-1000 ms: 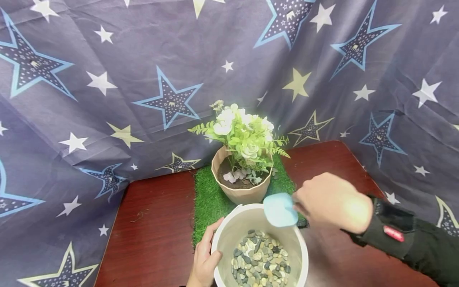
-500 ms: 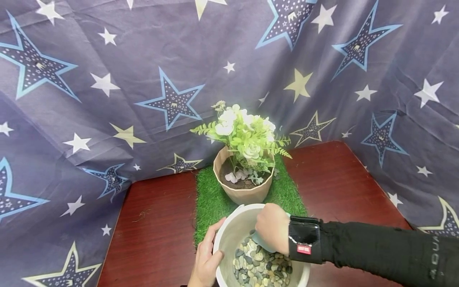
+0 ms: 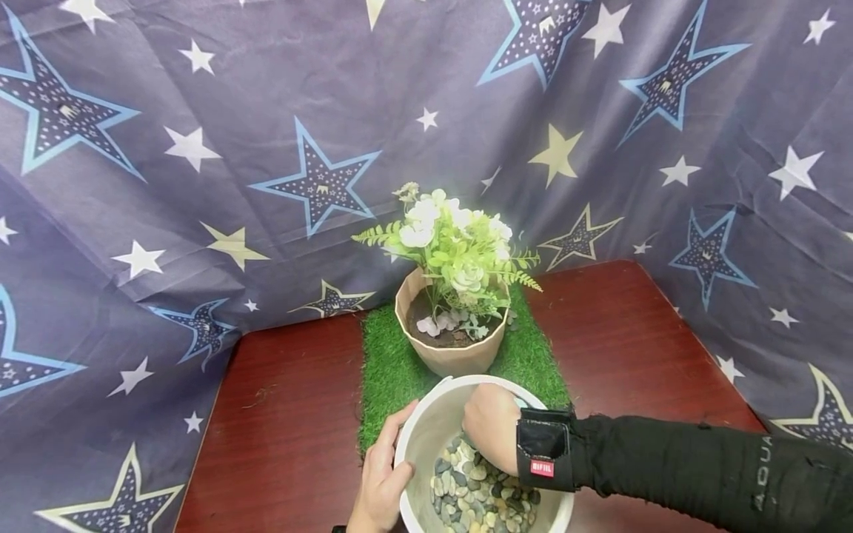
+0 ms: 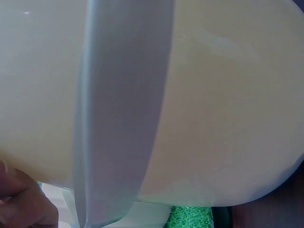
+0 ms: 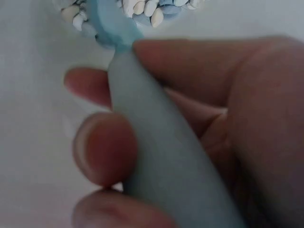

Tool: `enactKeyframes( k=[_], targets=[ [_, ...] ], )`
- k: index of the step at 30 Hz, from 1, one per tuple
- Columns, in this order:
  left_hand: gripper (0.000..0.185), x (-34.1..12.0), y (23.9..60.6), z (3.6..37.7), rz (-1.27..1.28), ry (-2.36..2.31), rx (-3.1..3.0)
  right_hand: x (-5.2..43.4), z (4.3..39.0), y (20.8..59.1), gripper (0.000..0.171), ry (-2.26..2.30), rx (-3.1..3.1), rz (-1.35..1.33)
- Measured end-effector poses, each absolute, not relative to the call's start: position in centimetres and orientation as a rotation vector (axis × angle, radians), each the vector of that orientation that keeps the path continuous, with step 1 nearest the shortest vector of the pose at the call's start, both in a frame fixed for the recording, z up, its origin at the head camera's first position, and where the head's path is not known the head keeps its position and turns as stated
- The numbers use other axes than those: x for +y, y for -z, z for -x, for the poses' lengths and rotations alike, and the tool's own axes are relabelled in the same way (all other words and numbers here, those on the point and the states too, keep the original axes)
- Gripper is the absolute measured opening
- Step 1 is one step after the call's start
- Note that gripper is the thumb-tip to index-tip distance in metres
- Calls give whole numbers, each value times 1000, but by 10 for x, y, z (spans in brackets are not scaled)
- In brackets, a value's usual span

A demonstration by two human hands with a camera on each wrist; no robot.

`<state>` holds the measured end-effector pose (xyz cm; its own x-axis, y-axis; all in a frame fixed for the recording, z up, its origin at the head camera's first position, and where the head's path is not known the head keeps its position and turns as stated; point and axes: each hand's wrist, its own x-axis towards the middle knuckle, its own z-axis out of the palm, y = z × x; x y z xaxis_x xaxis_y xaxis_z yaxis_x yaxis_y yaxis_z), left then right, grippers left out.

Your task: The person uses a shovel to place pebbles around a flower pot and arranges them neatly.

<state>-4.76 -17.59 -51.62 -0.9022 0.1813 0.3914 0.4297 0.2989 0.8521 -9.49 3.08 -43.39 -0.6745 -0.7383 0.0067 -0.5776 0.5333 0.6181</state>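
My left hand (image 3: 383, 474) grips the left side of a white bucket (image 3: 426, 426), its thumb over the rim and the fingers along the outside. Grey, tan and dark pebbles (image 3: 463, 496) cover the bucket's bottom. Down inside the bucket, my right hand (image 3: 493, 429) holds a small light blue shovel (image 5: 152, 133) by its thick handle. In the right wrist view its fingers and thumb wrap that handle, and the blue blade (image 5: 111, 23) reaches down to the pebbles. From above, the hand hides most of the shovel. The bucket's pale wall (image 4: 213, 118) fills the left wrist view.
Behind the bucket stands a beige pot (image 3: 453, 359) of white flowers (image 3: 460, 237) and green leaves, on a green turf mat (image 3: 386, 370). Under it is a reddish-brown table (image 3: 293, 414). A star-patterned cloth (image 3: 400, 89) hangs around the back and sides.
My right hand has come from beyond the bucket's right rim down into it with the shovel, then a little further left. The left hand keeps its hold on the bucket.
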Motion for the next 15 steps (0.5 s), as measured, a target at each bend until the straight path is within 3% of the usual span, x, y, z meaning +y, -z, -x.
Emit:
enactKeyframes(
  k=[9, 15],
  targets=[
    [82, -175, 517, 49, 572, 1581, -2361, 33, 110, 439, 26, 650, -2457, -1214],
    [82, -175, 517, 49, 574, 1589, -2355, 27, 105, 446, 28, 746, -2480, -1168]
  ],
)
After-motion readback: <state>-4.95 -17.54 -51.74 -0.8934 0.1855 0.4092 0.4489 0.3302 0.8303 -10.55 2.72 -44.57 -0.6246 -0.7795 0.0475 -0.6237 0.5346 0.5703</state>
